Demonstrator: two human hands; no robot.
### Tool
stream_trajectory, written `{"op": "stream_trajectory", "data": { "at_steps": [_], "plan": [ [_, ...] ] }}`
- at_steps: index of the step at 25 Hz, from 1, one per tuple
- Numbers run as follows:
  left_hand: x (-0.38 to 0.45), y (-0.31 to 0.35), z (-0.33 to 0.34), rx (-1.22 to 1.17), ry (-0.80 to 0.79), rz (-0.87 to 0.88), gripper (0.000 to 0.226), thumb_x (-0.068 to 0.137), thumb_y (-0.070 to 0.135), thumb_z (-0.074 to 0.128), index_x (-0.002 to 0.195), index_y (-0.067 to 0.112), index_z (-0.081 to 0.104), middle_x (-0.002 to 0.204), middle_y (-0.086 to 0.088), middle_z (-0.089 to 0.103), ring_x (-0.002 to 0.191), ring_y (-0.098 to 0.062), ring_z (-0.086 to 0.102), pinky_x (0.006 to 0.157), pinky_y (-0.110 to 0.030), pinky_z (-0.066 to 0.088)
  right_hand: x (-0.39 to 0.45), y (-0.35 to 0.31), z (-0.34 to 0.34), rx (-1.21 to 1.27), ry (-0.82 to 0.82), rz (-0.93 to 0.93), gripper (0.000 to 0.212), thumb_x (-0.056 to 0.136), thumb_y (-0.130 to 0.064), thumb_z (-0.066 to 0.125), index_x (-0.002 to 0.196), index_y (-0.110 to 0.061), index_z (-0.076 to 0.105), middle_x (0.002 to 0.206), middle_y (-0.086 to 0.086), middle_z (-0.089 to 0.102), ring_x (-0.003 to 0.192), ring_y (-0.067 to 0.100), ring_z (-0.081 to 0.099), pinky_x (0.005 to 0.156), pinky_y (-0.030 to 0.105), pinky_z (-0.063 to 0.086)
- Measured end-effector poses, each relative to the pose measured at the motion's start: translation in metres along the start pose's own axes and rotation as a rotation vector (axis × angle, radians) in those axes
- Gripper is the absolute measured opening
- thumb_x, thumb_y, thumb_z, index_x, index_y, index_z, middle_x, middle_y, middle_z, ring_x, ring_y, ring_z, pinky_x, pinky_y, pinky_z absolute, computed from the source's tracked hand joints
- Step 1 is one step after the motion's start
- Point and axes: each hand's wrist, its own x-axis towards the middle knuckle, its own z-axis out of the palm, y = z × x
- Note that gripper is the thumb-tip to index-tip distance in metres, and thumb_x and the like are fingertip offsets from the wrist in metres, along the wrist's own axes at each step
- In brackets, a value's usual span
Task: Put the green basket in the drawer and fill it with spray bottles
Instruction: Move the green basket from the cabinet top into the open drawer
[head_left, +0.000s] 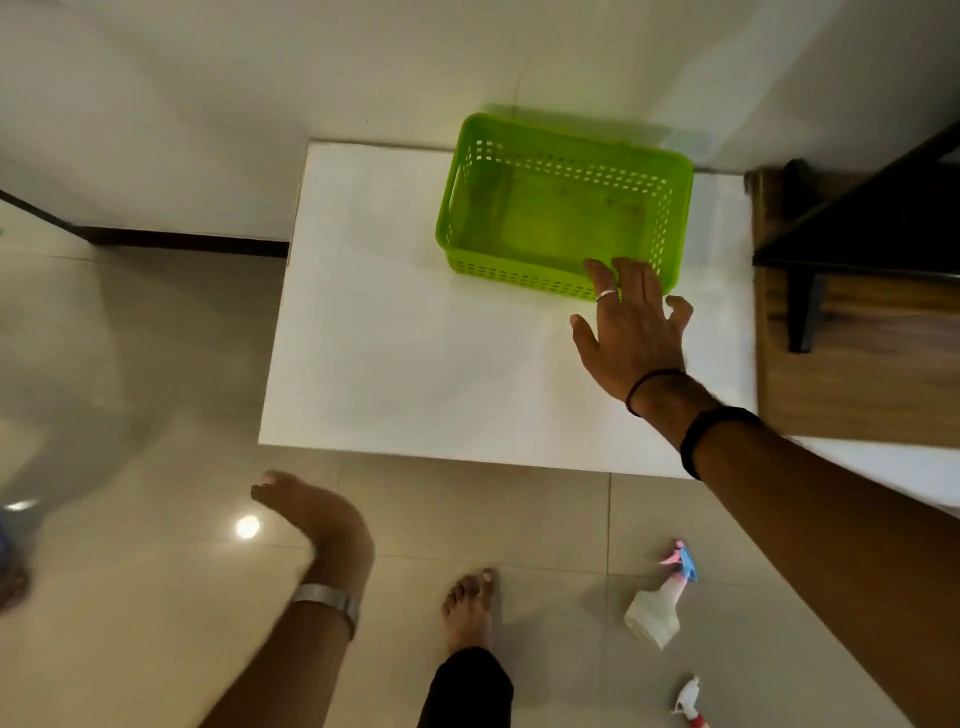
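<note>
The green basket (563, 205), empty and perforated, stands on the far right part of a white cabinet top (415, 353). My right hand (631, 327) is spread flat, fingers apart, its fingertips at the basket's near right corner; whether they touch it I cannot tell. My left hand (311, 512) hangs over the floor in front of the cabinet, fingers curled loosely, holding nothing. A white spray bottle with a pink and blue head (660, 597) lies on the floor at lower right. A second white spray bottle (688, 701) lies nearer the bottom edge. No drawer is visible.
A dark wooden piece of furniture (857, 291) stands right of the cabinet. My bare foot (470, 610) is on the glossy tiled floor (156, 597) in front of the cabinet. A white wall (260, 78) runs behind the cabinet.
</note>
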Motion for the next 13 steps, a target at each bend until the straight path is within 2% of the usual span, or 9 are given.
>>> {"op": "stream_trajectory", "data": {
  "at_steps": [2, 4, 7, 10, 13],
  "plan": [
    [0.033, -0.003, -0.002, -0.225, -0.066, -0.106, 0.066, 0.111, 0.052, 0.011, 0.155, 0.013, 0.043, 0.166, -0.011, 0.043, 0.156, -0.023, 0.037, 0.134, -0.043, 0.019, 0.002, 0.002, 0.005, 0.018, 0.042, -0.004, 0.054, 0.093, -0.037, 0.051, 0.144, -0.025, 0.038, 0.137, 0.006, 0.045, 0.132, 0.028, 0.038, 0.097, 0.054, 0.037],
    [0.049, -0.004, -0.001, -0.336, -0.142, -0.114, 0.079, 0.106, 0.065, 0.006, 0.154, 0.019, 0.048, 0.159, -0.006, 0.053, 0.149, -0.019, 0.047, 0.131, -0.039, 0.025, 0.003, 0.002, 0.008, 0.028, 0.069, -0.007, 0.048, 0.094, -0.035, 0.051, 0.141, -0.026, 0.042, 0.129, 0.005, 0.05, 0.124, 0.029, 0.044, 0.093, 0.051, 0.039],
    [0.055, -0.005, 0.006, -0.316, -0.134, 0.005, 0.066, 0.109, 0.058, 0.012, 0.149, 0.025, 0.051, 0.152, 0.003, 0.057, 0.147, -0.017, 0.049, 0.123, -0.036, 0.036, 0.005, 0.002, 0.008, 0.044, 0.085, -0.01, 0.044, 0.095, -0.029, 0.053, 0.138, -0.024, 0.047, 0.122, 0.008, 0.054, 0.116, 0.034, 0.048, 0.084, 0.049, 0.043],
    [0.064, 0.001, 0.012, -0.337, -0.092, 0.079, 0.058, 0.112, 0.051, 0.017, 0.143, 0.021, 0.056, 0.138, 0.006, 0.063, 0.143, -0.017, 0.054, 0.117, -0.037, 0.042, 0.011, 0.005, 0.002, 0.08, 0.05, -0.004, 0.041, 0.096, -0.023, 0.053, 0.137, -0.021, 0.049, 0.119, 0.01, 0.058, 0.114, 0.037, 0.049, 0.079, 0.05, 0.047],
    [0.064, 0.001, 0.006, -0.218, -0.158, 0.128, 0.057, 0.113, 0.048, 0.017, 0.153, 0.02, 0.045, 0.154, 0.002, 0.054, 0.147, -0.017, 0.049, 0.119, -0.041, 0.041, 0.014, 0.003, -0.004, 0.138, 0.021, 0.01, 0.038, 0.099, -0.018, 0.047, 0.136, -0.022, 0.052, 0.119, 0.011, 0.063, 0.113, 0.04, 0.053, 0.085, 0.05, 0.049]
  ]
}}
